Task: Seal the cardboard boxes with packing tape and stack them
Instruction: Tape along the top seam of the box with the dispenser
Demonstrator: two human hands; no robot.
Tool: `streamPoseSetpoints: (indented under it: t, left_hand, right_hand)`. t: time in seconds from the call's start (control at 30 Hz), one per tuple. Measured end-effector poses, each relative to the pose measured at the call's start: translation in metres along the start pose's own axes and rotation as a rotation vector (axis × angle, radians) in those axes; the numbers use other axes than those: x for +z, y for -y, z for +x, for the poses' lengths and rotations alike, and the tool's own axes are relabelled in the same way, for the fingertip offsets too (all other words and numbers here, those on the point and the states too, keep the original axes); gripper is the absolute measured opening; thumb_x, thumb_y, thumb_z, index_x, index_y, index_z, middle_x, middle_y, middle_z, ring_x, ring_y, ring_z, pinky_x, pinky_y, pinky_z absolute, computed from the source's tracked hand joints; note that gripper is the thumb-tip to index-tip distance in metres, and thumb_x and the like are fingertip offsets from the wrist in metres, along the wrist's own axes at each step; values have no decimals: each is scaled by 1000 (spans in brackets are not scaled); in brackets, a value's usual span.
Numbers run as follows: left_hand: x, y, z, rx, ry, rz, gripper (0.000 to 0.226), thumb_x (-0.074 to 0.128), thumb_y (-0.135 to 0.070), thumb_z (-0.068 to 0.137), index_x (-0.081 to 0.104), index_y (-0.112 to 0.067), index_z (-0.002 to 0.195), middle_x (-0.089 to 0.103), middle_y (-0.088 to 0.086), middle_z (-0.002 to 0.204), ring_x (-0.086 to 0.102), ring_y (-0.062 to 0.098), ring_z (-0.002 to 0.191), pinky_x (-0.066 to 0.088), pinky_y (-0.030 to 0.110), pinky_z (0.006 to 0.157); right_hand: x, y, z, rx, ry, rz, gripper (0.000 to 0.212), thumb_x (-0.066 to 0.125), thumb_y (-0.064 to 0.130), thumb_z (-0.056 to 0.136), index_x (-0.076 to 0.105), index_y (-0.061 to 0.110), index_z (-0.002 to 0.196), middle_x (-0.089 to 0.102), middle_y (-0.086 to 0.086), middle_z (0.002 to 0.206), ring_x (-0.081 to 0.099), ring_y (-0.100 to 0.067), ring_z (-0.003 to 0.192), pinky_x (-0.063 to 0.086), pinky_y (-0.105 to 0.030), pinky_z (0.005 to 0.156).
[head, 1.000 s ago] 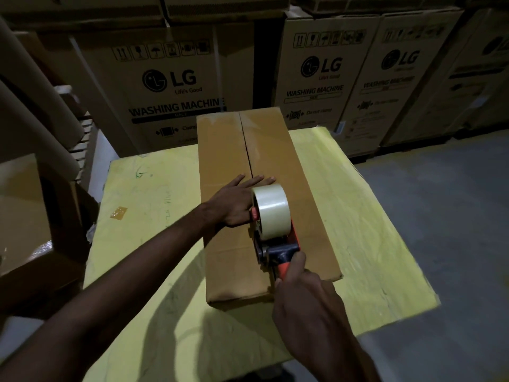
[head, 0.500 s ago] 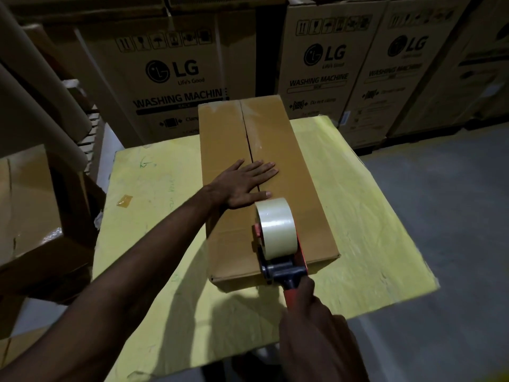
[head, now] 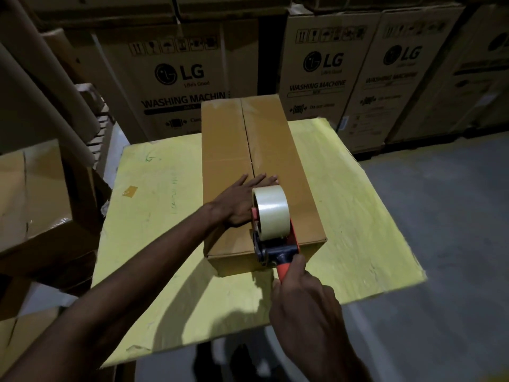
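A long brown cardboard box [head: 275,150] lies lengthwise on the yellow table [head: 154,216], its two top flaps meeting along a centre seam. My left hand [head: 242,199] presses flat on the box top, fingers straight across the seam. My right hand [head: 305,304] grips the orange handle of a tape dispenser [head: 275,244]. The dispenser sits at the near end of the box, with its clear tape roll [head: 271,213] standing over the seam and partly hiding my left hand.
Large LG washing machine cartons [head: 181,78] line the back wall. More brown boxes [head: 33,199] and cardboard tubes [head: 46,86] crowd the left side. A small tape scrap [head: 129,191] lies on the table. Grey floor [head: 440,244] spreads to the right.
The dispenser slid toward me along the seam to the box's near end, then held there. My left hand stayed flat on the top.
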State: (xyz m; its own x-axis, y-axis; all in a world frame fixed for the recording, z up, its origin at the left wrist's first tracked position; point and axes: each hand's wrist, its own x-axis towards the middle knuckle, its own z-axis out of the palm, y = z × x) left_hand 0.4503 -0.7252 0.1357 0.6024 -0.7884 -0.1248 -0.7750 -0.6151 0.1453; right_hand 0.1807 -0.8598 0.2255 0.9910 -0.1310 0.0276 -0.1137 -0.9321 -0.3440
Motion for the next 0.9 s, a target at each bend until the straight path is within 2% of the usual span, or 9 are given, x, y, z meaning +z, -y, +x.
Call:
streamPoseSetpoints:
  t: [0.17, 0.3, 0.4, 0.5, 0.6, 0.7, 0.8, 0.87, 0.9]
  left_hand:
    - [12, -7, -29, 14, -35, -60, 75, 13, -71, 94, -5, -37, 158, 2, -6, 173, -6, 11, 159, -13, 39, 126]
    - [5, -6, -26, 4, -37, -51, 78, 11, -70, 92, -2, -36, 161, 3, -8, 173, -3, 10, 159, -10, 44, 128]
    - [5, -2, -17, -15, -18, 17, 78, 14, -70, 95, 0, -35, 164, -3, -13, 173, -5, 10, 159, -2, 52, 128]
    - [4, 2, -13, 1, -3, 49, 83, 3, -74, 90, -1, -37, 164, -4, -15, 173, -5, 11, 159, -3, 51, 128]
    - [5, 1, -9, 10, 0, 29, 79, 0, -75, 90, -5, -41, 161, -4, -15, 172, -5, 11, 159, -5, 51, 128]
    - [11, 7, -5, -4, -22, 31, 66, 12, -66, 104, -5, -42, 163, -7, -18, 171, -5, 9, 158, -2, 55, 128]
    - [14, 9, -5, -13, -29, 12, 64, 12, -67, 106, -3, -42, 164, -6, -20, 170, -5, 6, 158, -5, 53, 128]
    - [13, 7, -9, -16, -32, 1, 65, 10, -69, 105, -3, -43, 163, -6, -20, 170, -5, 5, 158, -7, 52, 127]
    - [13, 5, -10, -18, -35, 3, 65, 10, -69, 105, -3, -42, 163, -6, -20, 170, -5, 4, 157, -8, 52, 127]
  right_hand:
    - [15, 0, -2, -50, -3, -7, 43, 43, 26, 105, 45, 1, 140, 69, -7, 90, 69, -33, 75, 48, -41, 62]
    - [9, 12, -6, -2, 19, 0, 48, 30, 32, 109, 29, 8, 150, 66, -4, 113, 68, -30, 99, 42, -36, 73]
    - [10, 24, -10, 74, 3, -95, 51, 31, 36, 109, 20, 13, 152, 63, 1, 120, 68, -24, 106, 48, -33, 82]
    - [9, 31, -13, 235, 86, -158, 61, 77, 31, 83, 53, 5, 133, 69, -1, 81, 70, -25, 63, 42, -33, 51]
    - [21, 25, -24, 248, 26, -102, 68, 92, 16, 54, 66, -4, 113, 62, -6, 59, 56, -30, 37, 24, -28, 46]
    - [19, 23, -42, 199, 8, -66, 57, 79, 23, 69, 63, -6, 115, 61, -11, 58, 49, -32, 31, 22, -26, 46]
    - [13, 17, -64, 153, 17, -66, 54, 37, 37, 94, 57, -5, 122, 65, -13, 65, 51, -33, 33, 33, -29, 40]
    - [7, 14, -72, 102, 58, -29, 60, 25, 43, 102, 51, -4, 131, 70, -11, 76, 61, -33, 44, 38, -32, 43]
    - [0, 17, -71, 110, 89, -10, 57, 27, 44, 103, 39, 3, 141, 73, -7, 90, 70, -29, 61, 40, -34, 52]
